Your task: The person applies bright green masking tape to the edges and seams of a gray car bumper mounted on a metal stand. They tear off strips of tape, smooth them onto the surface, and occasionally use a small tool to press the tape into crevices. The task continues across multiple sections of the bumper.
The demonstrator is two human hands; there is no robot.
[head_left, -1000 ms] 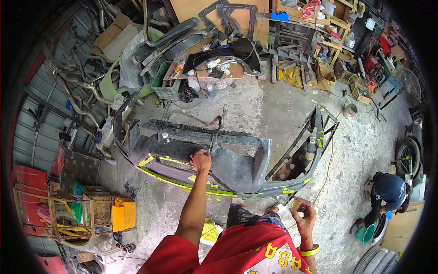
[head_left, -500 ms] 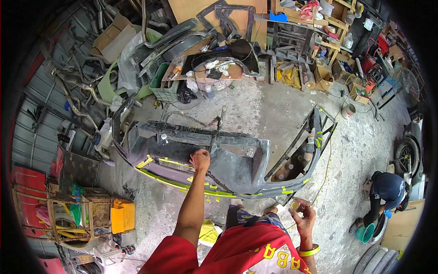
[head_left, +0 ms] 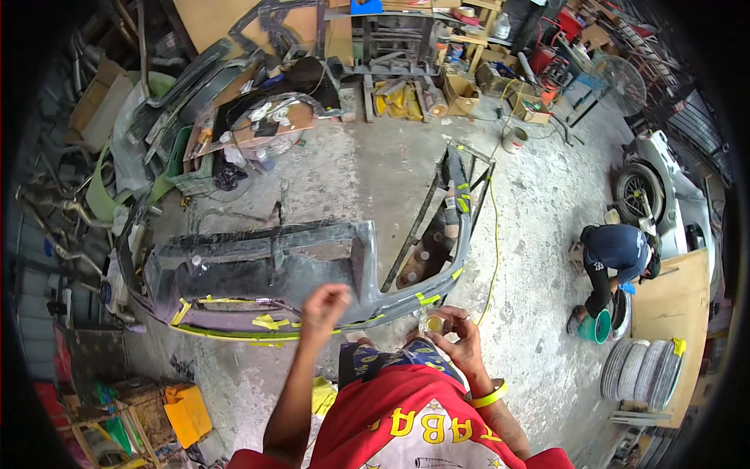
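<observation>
A car bumper [head_left: 250, 270], dark grey with a purplish lower strip, stretches across in front of me. Yellow-green tape [head_left: 269, 322] marks its lower edge and right end. Over its near edge is my left hand [head_left: 323, 311], fingers drawn together in a pinch; motion blurs them, and anything between them is too small to make out. My right hand [head_left: 459, 340], right of the left one, grips a small round see-through thing [head_left: 433, 322] with yellow in it. Its exact kind is unclear. A clear cup-like thing [head_left: 198, 264] rests on the bumper's left part.
A person [head_left: 617, 258] crouches at the right by a green bucket [head_left: 595, 328] and several stacked tyres [head_left: 625, 371]. A yellow hose [head_left: 496, 234] runs over the floor beyond the bumper's right end. Car parts and a green crate [head_left: 191, 172] crowd the far left.
My left hand has come up off the bumper and moved nearer my right hand. The right hand keeps its hold on the round thing. The whole view has swung to the right.
</observation>
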